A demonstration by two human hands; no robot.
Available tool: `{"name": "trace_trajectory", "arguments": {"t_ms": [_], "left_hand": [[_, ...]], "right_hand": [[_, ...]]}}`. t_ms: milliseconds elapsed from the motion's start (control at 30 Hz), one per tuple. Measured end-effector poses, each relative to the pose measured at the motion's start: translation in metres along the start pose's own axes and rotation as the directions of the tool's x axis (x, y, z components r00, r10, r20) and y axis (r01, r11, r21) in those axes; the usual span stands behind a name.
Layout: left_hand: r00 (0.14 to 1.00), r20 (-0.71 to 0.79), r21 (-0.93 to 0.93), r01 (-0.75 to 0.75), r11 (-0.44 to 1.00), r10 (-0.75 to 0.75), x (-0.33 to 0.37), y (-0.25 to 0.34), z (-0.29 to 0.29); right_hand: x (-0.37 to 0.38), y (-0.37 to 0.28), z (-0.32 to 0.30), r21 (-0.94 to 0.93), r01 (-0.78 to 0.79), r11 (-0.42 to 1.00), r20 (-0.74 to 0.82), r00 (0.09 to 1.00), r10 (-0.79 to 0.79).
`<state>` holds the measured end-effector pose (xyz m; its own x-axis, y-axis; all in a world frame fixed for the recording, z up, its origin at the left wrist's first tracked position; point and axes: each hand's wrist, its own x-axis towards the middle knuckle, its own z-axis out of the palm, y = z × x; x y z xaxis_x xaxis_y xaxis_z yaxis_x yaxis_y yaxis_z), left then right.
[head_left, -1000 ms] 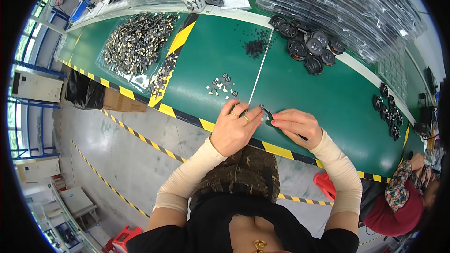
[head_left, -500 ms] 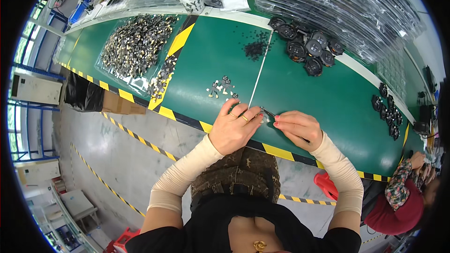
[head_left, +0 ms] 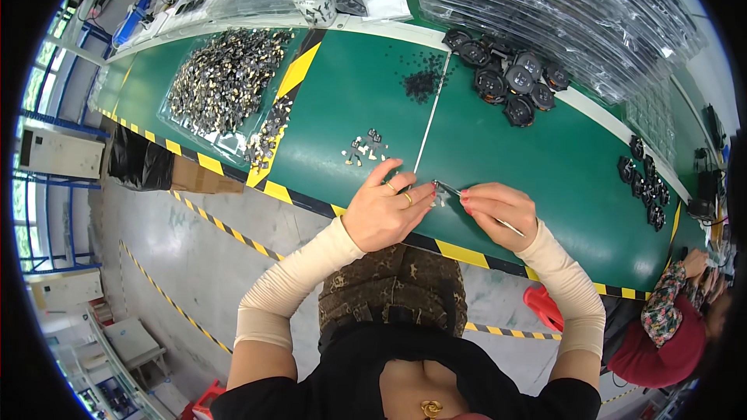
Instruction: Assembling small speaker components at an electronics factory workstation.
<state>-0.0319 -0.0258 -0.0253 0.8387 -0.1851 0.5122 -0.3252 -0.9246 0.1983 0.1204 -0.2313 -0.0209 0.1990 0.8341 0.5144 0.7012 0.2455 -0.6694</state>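
Note:
My left hand (head_left: 383, 211) is over the front part of the green bench. Its thumb and a finger are pinched on a small black electronic part (head_left: 438, 196) with pale ends, mostly covered by the fingertips. Thin metal tweezers (head_left: 449, 187) are closed in my right hand (head_left: 502, 214). Their tip meets the small part at my left fingertips, and the back end sticks out below my right fingers. Just beyond my left hand lie several similar small parts (head_left: 366, 146). Farther off is a scatter of tiny black pieces (head_left: 422, 85).
A clear tray (head_left: 167, 113) heaped with small parts stands at left, with loose ones over the striped tape (head_left: 299, 70). Round black units (head_left: 517, 82) cluster beside stacked clear plastic trays (head_left: 545, 15). More black units (head_left: 644, 183) lie at far right, near a co-worker (head_left: 661, 334).
The tweezers have tilted, so their back end now shows below my right fingers. My left fingers have spread slightly. The part near my left index finger is no longer seen.

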Motion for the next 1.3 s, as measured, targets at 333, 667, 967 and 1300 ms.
{"name": "trace_trajectory", "arguments": {"t_ms": [333, 667, 967, 1300], "left_hand": [[0.999, -0.003, -0.015, -0.048, 0.999, 0.048, 0.0008, -0.0034, -0.0016], [1.000, 0.012, -0.039, -0.021, 0.999, 0.022, -0.0009, -0.0008, -0.0040], [0.999, 0.044, 0.056, -0.019, 0.998, 0.016, -0.0042, 0.0033, 0.0007], [0.996, 0.033, -0.100, 0.091, 0.991, -0.088, -0.0050, 0.0013, 0.0014]], "right_hand": [[0.0004, -0.0010, -0.0001, 0.027, -0.015, 1.000, 0.005, 1.000, 0.015], [0.0020, -0.0003, 0.0008, 0.029, -0.054, 0.998, -0.006, 0.999, 0.054], [0.0021, -0.0020, -0.0011, 0.022, -0.096, 0.995, -0.018, 0.995, 0.096], [0.0012, 0.0047, 0.0011, 0.131, -0.208, 0.969, -0.197, 0.953, 0.231]]}}
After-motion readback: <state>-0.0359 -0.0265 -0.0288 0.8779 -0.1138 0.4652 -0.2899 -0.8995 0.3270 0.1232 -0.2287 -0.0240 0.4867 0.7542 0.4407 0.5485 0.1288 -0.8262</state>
